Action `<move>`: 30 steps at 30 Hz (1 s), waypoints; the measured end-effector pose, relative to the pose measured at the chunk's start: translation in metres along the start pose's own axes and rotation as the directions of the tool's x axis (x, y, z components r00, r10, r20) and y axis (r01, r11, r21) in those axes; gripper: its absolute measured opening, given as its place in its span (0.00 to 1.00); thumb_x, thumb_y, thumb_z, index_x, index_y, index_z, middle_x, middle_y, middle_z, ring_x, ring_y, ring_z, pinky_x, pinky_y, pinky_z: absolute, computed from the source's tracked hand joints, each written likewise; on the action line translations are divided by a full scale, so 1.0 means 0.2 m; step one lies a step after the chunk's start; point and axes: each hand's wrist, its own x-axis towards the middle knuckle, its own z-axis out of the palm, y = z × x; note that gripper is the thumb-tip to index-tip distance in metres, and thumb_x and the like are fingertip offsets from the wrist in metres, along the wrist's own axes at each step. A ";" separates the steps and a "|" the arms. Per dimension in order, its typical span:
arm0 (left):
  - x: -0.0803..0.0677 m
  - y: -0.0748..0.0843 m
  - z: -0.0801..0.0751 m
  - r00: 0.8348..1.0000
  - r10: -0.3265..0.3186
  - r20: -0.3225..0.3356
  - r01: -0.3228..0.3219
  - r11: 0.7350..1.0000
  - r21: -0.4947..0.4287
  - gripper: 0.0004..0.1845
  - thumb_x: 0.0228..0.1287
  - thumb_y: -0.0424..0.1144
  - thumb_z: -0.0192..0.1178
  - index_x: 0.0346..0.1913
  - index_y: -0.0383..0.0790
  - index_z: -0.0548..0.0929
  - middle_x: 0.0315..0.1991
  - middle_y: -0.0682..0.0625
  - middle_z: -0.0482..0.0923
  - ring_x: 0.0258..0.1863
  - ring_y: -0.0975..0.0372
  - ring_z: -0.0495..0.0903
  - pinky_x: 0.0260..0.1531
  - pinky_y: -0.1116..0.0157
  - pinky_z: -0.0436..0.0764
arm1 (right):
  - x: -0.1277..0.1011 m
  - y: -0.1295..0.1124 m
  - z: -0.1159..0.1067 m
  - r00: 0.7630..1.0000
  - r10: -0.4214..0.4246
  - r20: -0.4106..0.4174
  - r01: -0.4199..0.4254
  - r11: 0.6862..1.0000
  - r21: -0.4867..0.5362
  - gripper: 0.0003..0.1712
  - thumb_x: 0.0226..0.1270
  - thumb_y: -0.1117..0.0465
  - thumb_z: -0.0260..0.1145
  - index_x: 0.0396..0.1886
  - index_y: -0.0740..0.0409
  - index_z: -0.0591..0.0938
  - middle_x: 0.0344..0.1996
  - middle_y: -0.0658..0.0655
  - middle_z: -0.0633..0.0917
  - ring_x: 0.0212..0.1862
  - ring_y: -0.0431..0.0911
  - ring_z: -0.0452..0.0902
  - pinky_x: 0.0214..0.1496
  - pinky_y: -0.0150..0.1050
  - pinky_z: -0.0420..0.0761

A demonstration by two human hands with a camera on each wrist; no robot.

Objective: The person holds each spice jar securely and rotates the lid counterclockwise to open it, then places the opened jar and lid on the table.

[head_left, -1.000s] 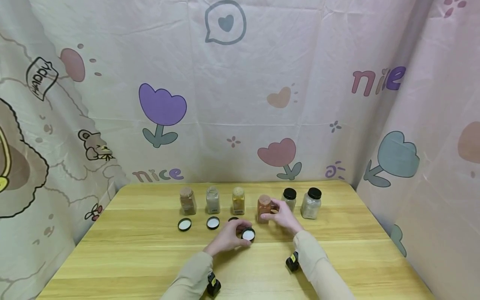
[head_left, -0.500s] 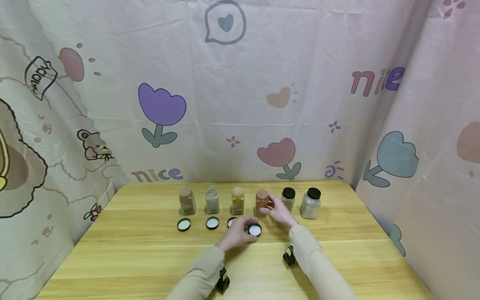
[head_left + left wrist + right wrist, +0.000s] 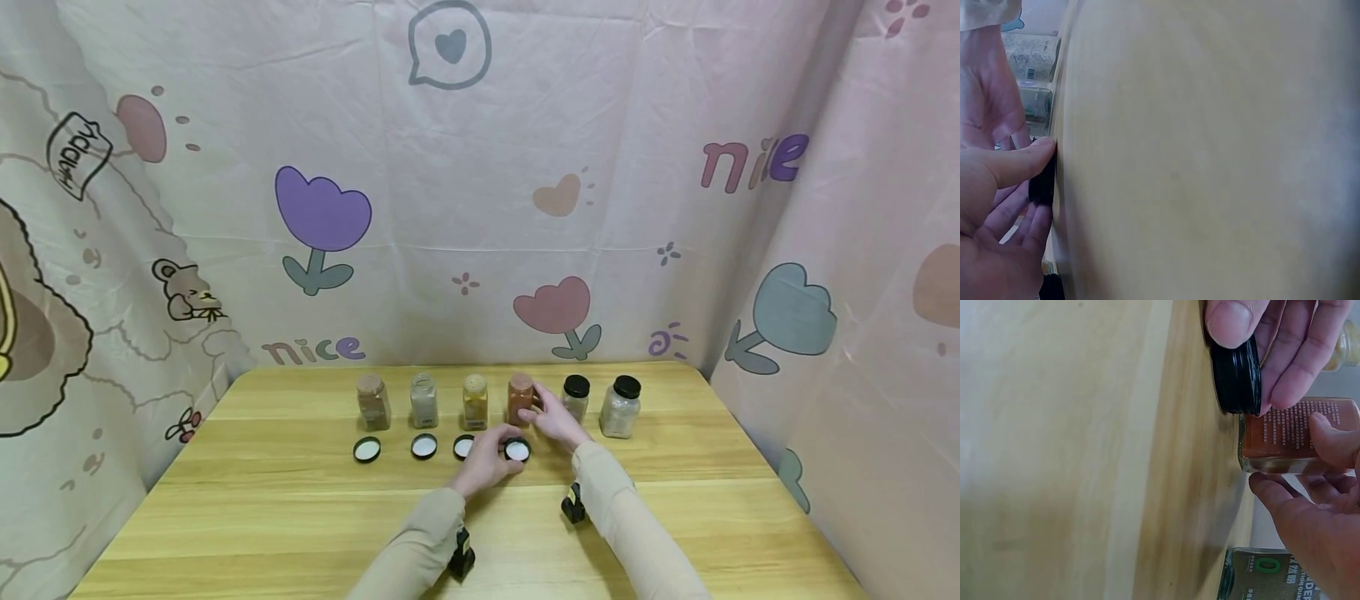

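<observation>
Both hands slid back toward jar row. Left hand (image 3: pixel 486 460) fingers pinch small black round lid (image 3: pixel 517 450), flat on wooden surface (image 3: pixel 262 517); light, hard, take by rim. Right hand (image 3: pixel 553 419) fingers wrap red-powder glass jar (image 3: pixel 520 400) standing in row; heavier, smooth, breakable, hold sides.

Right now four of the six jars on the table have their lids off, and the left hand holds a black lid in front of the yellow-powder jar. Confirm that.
One detail is wrong. The left hand holds the black lid in front of the red-powder jar, not the yellow-powder jar; the head view shows it, and the right wrist view shows the lid by the red jar. Four of the six jars do stand open.
</observation>
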 end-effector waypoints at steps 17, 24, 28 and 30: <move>-0.01 -0.01 -0.03 1.000 -0.004 -0.029 0.000 0.993 -0.114 0.27 0.50 0.21 0.71 0.56 0.25 0.78 0.57 0.31 0.81 0.58 0.41 0.80 0.59 0.51 0.83 | -0.06 -0.03 -0.03 0.994 -0.110 -0.008 0.110 0.994 0.021 0.39 0.73 0.76 0.52 0.79 0.73 0.47 0.77 0.75 0.52 0.78 0.67 0.50 0.81 0.60 0.55; -0.04 0.00 -0.10 0.998 -0.040 -0.048 0.033 0.990 -0.140 0.27 0.54 0.20 0.69 0.59 0.25 0.77 0.57 0.30 0.80 0.57 0.41 0.81 0.59 0.49 0.83 | -0.12 -0.07 -0.04 0.957 -0.253 -0.142 0.263 0.963 0.058 0.41 0.69 0.75 0.61 0.78 0.70 0.54 0.77 0.72 0.57 0.78 0.64 0.53 0.81 0.53 0.57; -0.06 0.00 -0.13 0.998 -0.038 -0.058 0.028 0.987 -0.160 0.26 0.56 0.22 0.69 0.59 0.25 0.76 0.58 0.30 0.79 0.59 0.40 0.79 0.61 0.48 0.82 | -0.13 -0.07 -0.04 0.883 -0.362 -0.298 0.405 0.910 0.092 0.40 0.65 0.77 0.64 0.75 0.69 0.61 0.75 0.69 0.65 0.77 0.62 0.58 0.80 0.39 0.60; -0.07 0.00 -0.14 0.997 -0.032 -0.065 0.020 0.985 -0.172 0.26 0.56 0.22 0.69 0.59 0.24 0.76 0.59 0.30 0.79 0.60 0.40 0.78 0.62 0.47 0.81 | -0.14 -0.07 -0.05 0.839 -0.396 -0.372 0.456 0.886 0.085 0.39 0.64 0.77 0.65 0.74 0.69 0.63 0.74 0.68 0.68 0.77 0.61 0.59 0.79 0.30 0.60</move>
